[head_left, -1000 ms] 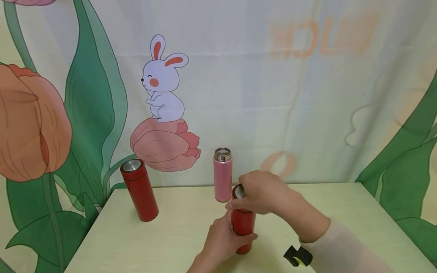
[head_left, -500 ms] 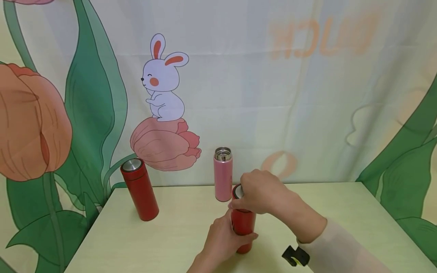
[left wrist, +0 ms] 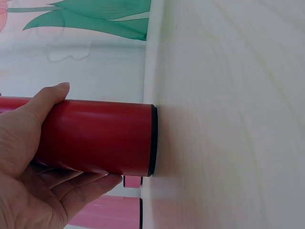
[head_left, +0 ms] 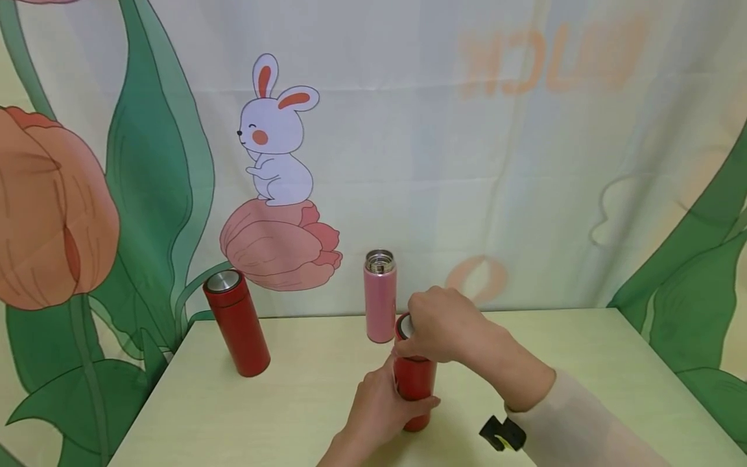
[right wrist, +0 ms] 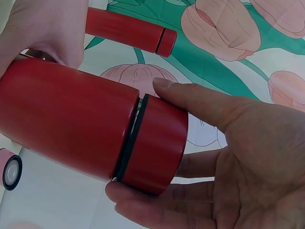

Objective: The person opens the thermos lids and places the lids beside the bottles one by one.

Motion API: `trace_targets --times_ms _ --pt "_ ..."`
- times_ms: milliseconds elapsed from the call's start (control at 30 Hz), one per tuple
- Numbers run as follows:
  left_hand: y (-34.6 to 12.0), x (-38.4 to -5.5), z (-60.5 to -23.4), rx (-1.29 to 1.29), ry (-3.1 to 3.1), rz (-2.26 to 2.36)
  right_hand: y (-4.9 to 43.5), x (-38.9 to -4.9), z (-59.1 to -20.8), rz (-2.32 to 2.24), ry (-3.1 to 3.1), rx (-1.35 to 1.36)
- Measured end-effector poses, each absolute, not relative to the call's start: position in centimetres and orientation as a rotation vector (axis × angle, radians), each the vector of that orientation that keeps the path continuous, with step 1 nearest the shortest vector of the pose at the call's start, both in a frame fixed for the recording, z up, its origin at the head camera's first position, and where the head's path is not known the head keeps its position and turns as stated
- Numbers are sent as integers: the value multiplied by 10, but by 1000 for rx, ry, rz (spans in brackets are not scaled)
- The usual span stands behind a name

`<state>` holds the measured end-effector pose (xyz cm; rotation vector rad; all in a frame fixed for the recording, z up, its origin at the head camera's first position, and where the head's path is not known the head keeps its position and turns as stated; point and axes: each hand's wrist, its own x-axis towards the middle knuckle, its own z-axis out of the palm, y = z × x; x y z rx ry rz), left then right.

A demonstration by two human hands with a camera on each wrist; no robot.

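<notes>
In the head view a red thermos bottle (head_left: 415, 383) stands upright near the front of the table. My left hand (head_left: 380, 405) grips its lower body, with thumb and fingers on opposite sides in the left wrist view. The right hand (head_left: 446, 327) holds the red lid (right wrist: 157, 143) at the top, thumb on one side and fingers on the other. A thin gap with a black ring shows between lid and body in the right wrist view. Behind stands a pink thermos bottle (head_left: 380, 301) without a lid, its metal mouth bare.
Another red thermos bottle (head_left: 239, 324), lidded with a silver top, stands at the left of the pale table (head_left: 309, 389). A small pink piece (left wrist: 133, 181) shows partly behind the held bottle. A printed curtain (head_left: 408, 130) hangs along the back edge.
Both hands keep their places on the red thermos bottle. The right wrist and sleeve have shifted slightly left and up. The whole head view has shifted a little.
</notes>
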<state>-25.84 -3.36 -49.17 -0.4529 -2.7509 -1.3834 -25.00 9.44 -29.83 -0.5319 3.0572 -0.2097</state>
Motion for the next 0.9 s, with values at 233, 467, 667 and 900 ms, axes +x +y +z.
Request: trace_targets --times_ms 233,467,667,900 --pt "-34 -258 -491 -416 -2763 -1372 94 -250 -296 -241 3030 -537" --pt "-34 -257 -491 -423 -2763 -1358 95 -249 -296 -286 2987 -544" --pt "-35 -257 -491 -435 -2774 -1340 97 -250 -295 -293 2969 -602" --pt "-34 -258 -491 -413 -2771 -1384 100 -252 -294 -275 2940 -666"
